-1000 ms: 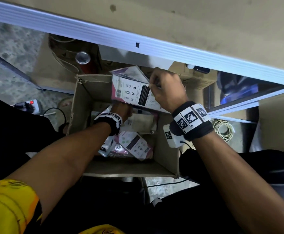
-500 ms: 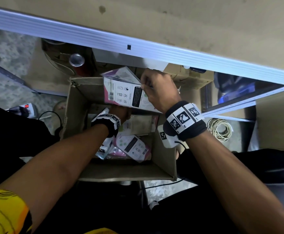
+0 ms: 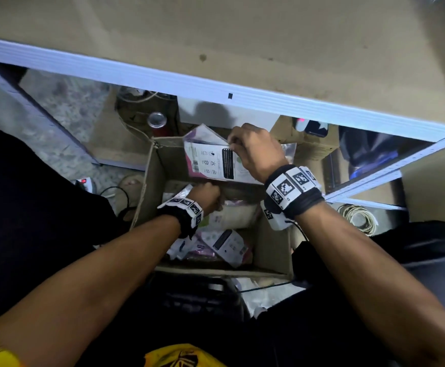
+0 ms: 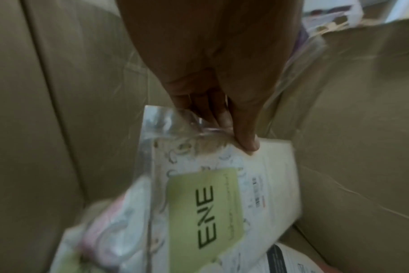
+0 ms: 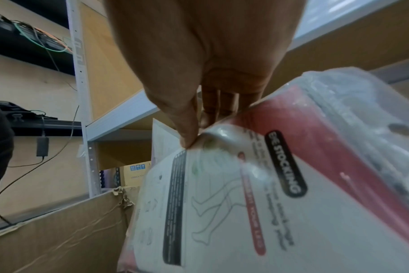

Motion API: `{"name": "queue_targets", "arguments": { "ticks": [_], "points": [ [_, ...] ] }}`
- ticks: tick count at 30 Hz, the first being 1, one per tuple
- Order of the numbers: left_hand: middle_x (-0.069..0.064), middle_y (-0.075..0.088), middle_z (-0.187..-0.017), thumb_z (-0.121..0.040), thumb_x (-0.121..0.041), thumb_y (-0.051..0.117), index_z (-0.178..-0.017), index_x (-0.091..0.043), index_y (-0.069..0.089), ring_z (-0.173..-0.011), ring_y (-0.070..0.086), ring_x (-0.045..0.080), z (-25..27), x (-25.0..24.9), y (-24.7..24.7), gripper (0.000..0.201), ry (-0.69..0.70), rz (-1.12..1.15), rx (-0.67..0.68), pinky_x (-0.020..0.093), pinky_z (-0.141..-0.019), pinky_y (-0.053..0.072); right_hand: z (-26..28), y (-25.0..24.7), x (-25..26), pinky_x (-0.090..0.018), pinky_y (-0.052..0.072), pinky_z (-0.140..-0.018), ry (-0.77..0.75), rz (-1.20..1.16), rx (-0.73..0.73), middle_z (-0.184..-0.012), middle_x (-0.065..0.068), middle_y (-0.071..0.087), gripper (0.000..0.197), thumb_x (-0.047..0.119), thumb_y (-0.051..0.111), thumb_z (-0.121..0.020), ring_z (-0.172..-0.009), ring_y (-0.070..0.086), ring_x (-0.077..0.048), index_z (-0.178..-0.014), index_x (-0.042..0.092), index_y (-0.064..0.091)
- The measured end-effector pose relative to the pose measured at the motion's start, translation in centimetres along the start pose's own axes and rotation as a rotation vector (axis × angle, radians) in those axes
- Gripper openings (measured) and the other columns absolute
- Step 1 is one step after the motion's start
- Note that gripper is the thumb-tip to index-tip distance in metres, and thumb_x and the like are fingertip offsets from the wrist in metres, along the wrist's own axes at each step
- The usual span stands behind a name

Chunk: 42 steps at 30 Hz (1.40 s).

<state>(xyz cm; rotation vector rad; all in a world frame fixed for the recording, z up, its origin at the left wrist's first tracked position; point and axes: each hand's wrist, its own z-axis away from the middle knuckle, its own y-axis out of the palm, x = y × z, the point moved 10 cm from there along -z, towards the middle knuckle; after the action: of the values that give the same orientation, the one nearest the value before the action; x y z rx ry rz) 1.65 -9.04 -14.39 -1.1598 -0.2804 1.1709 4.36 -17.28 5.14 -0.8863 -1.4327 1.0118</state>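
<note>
An open cardboard box [image 3: 271, 250] stands on the floor between my knees, with several plastic-wrapped stocking packets inside. My right hand [image 3: 255, 152] pinches the top of a white and pink stocking packet [image 3: 210, 162] and holds it above the box's far edge; the right wrist view shows thumb and fingers [image 5: 189, 129] nipping the wrapper of this packet [image 5: 257, 203]. My left hand [image 3: 205, 194] is down inside the box. There its fingers [image 4: 245, 136] grip the top edge of a white packet with a green label [image 4: 222, 194].
A metal shelf rail [image 3: 216, 86] with a board above it crosses just beyond the box. A red can [image 3: 156, 120] and another carton stand behind the box. A power strip [image 3: 84, 182] lies on the floor at left, and a cable coil [image 3: 359, 218] at right.
My right hand has lifted the pink and white packet slightly up and away from me. My left hand stays low in the box on the green-label packet.
</note>
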Motion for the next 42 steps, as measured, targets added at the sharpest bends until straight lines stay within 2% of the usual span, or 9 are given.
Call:
{"name": "queue_targets", "arguments": {
  "ticks": [5, 13, 17, 21, 25, 28, 33, 37, 42],
  "points": [
    [0.014, 0.070, -0.108, -0.089, -0.033, 0.066, -0.108, -0.017, 0.072, -0.103, 0.067, 0.034, 3.2, -2.4, -3.9, 0.025, 0.109, -0.107, -0.054, 0.040, -0.086, 0.054, 1.2, -1.4, 2.1, -0.036, 0.049, -0.071, -0.038, 0.093, -0.040, -0.106, -0.004, 0.062, 0.015, 0.024, 0.051, -0.098, -0.091, 0.063, -0.031, -0.106, 0.018, 0.062],
    [-0.012, 0.065, -0.072, -0.081, -0.020, 0.073, -0.080, -0.023, 0.075, -0.078, 0.069, 0.016, 8.8, -5.8, -10.4, 0.003, 0.274, -0.042, -0.197, 0.030, -0.079, 0.055, 3.9, -6.0, 4.0, -0.044, 0.052, -0.073, -0.025, 0.181, -0.182, -0.105, -0.007, 0.061, 0.015, 0.026, 0.049, -0.099, -0.086, 0.063, -0.035, -0.105, 0.016, 0.058],
    [-0.007, 0.075, -0.081, -0.080, -0.030, 0.076, -0.083, -0.023, 0.076, -0.076, 0.065, 0.010, 11.3, -6.9, -14.0, 0.008, 0.332, -0.081, -0.280, 0.025, -0.077, 0.045, 5.0, -9.6, 4.4, -0.046, 0.051, -0.070, -0.002, 0.206, -0.235, -0.105, -0.009, 0.059, 0.014, 0.027, 0.046, -0.099, -0.084, 0.061, -0.037, -0.103, 0.017, 0.054],
    [-0.009, 0.074, -0.086, -0.082, -0.030, 0.075, -0.086, -0.023, 0.076, -0.078, 0.065, 0.008, 13.6, -7.7, -18.1, 0.007, 0.371, -0.058, -0.312, 0.024, -0.074, 0.052, 6.3, -13.7, 5.2, -0.047, 0.053, -0.068, -0.020, 0.207, -0.317, -0.100, -0.010, 0.060, 0.013, 0.026, 0.044, -0.099, -0.080, 0.060, -0.035, -0.102, 0.016, 0.052],
    [-0.008, 0.071, -0.083, -0.083, -0.028, 0.076, -0.087, -0.021, 0.075, -0.074, 0.062, 0.007, 15.6, -8.7, -22.9, 0.008, 0.431, -0.038, -0.389, 0.012, -0.059, 0.039, 6.9, -17.9, 5.2, -0.039, 0.052, -0.060, 0.015, 0.225, -0.412, -0.086, -0.007, 0.064, 0.009, 0.025, 0.046, -0.100, -0.070, 0.060, -0.030, -0.099, 0.016, 0.049],
    [-0.010, 0.066, -0.074, -0.082, -0.029, 0.076, -0.084, -0.022, 0.076, -0.075, 0.064, 0.011, 17.0, -8.8, -26.6, 0.008, 0.442, -0.002, -0.439, 0.022, -0.067, 0.046, 6.9, -21.2, 4.5, -0.028, 0.042, -0.053, 0.062, 0.214, -0.466, -0.078, -0.004, 0.061, 0.006, 0.025, 0.049, -0.099, -0.066, 0.059, -0.028, -0.100, 0.020, 0.051],
    [-0.007, 0.071, -0.074, -0.083, -0.029, 0.076, -0.081, -0.023, 0.077, -0.067, 0.061, 0.005, 18.1, -7.5, -33.4, 0.006, 0.452, 0.105, -0.556, 0.020, -0.063, 0.044, 6.2, -26.3, 2.9, -0.036, 0.048, -0.060, 0.160, 0.163, -0.579, -0.082, -0.013, 0.068, 0.007, 0.027, 0.049, -0.097, -0.070, 0.061, -0.034, -0.097, 0.020, 0.053],
    [0.001, 0.074, -0.081, -0.083, -0.026, 0.077, -0.078, -0.024, 0.074, -0.072, 0.065, 0.010, 17.8, -5.2, -37.9, 0.006, 0.439, 0.200, -0.621, 0.015, -0.065, 0.048, 5.4, -28.9, 0.8, -0.035, 0.046, -0.063, 0.234, 0.050, -0.682, -0.085, -0.018, 0.066, 0.007, 0.023, 0.050, -0.096, -0.076, 0.059, -0.038, -0.099, 0.018, 0.055],
    [0.006, 0.074, -0.091, -0.085, -0.020, 0.076, -0.078, -0.022, 0.073, -0.094, 0.069, 0.029, 15.5, -0.3, -42.1, 0.008, 0.362, 0.376, -0.667, 0.040, -0.090, 0.053, 3.4, -29.9, -1.8, -0.030, 0.044, -0.064, 0.335, -0.117, -0.748, -0.088, -0.018, 0.069, 0.009, 0.019, 0.050, -0.095, -0.078, 0.063, -0.035, -0.097, 0.019, 0.059]
  ]
}}
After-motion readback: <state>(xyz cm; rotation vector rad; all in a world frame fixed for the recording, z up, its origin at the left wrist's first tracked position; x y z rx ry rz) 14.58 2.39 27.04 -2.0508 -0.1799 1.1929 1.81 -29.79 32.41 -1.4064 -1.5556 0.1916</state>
